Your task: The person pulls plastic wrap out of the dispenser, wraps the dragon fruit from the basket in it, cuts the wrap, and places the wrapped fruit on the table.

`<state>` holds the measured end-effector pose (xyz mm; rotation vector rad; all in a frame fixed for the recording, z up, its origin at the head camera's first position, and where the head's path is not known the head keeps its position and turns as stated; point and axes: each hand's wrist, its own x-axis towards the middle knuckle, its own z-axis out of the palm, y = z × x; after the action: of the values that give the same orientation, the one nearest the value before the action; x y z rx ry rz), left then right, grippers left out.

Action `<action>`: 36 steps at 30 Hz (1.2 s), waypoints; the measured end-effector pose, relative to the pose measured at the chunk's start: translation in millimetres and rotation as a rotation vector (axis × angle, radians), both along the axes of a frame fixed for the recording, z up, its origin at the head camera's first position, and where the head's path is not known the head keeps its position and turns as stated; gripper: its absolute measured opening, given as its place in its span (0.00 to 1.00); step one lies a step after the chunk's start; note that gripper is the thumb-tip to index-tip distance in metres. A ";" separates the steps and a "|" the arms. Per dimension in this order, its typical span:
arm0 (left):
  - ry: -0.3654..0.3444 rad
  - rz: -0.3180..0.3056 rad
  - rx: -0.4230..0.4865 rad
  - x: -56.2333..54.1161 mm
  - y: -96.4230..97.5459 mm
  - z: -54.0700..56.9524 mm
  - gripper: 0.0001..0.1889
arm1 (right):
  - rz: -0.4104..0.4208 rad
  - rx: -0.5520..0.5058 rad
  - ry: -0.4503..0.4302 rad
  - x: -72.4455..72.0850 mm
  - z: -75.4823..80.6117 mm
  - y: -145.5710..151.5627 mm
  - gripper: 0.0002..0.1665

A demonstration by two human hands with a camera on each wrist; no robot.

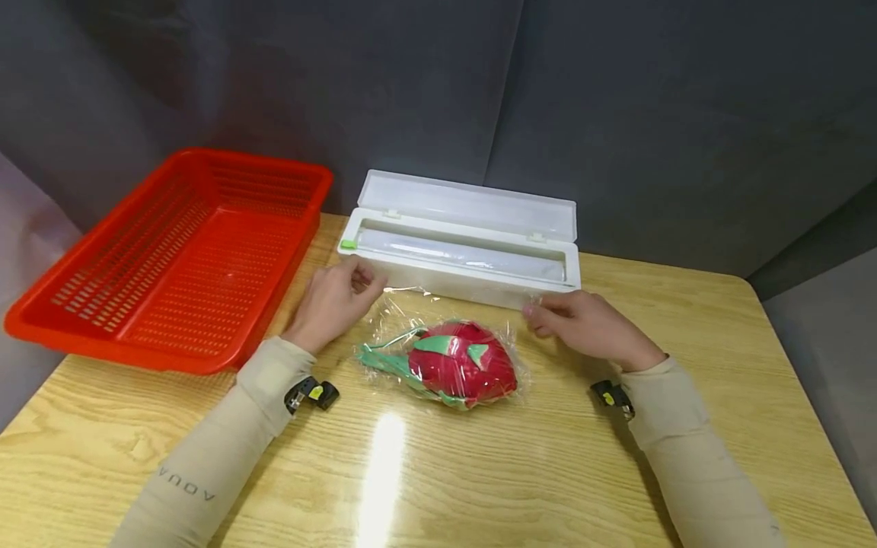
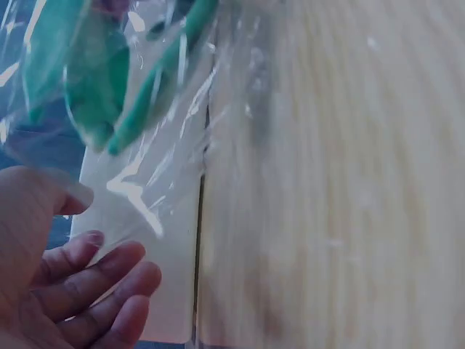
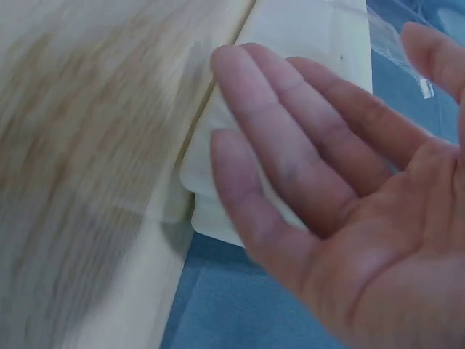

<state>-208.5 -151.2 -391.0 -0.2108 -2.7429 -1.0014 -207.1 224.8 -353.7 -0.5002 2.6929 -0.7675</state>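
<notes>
A red dragon-fruit-shaped thing with green leaf-like parts lies on the table under clear plastic film. My left hand is at the film's far left corner. In the left wrist view, a gap shows between the thumb and loosely bent fingers, with film right at the fingertips. My right hand is by the film's far right side. The right wrist view has its fingers nearly straight and the thumb apart, a film edge close to it. Behind stands a white wrap dispenser, lid raised, with a film roll inside.
A red plastic basket stands on the left, close to the left forearm. A dark cloth backdrop rises behind the wooden table. The dispenser has a small green slider at its left end.
</notes>
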 end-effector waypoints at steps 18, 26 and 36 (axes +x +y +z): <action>0.067 -0.020 0.084 11.3 5.0 12.3 0.10 | -0.002 -0.294 -0.150 10.8 13.0 5.7 0.28; 0.038 -0.031 0.126 14.6 5.3 12.8 0.09 | -0.021 -0.272 -0.126 11.8 11.0 0.3 0.20; 0.017 -0.108 0.244 20.4 4.4 15.3 0.06 | -0.030 -0.305 -0.119 11.8 13.5 -0.7 0.17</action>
<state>-188.1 -146.8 -375.7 -0.3269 -2.5867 -1.3438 -195.3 224.1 -340.2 -0.4664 2.4903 -1.1860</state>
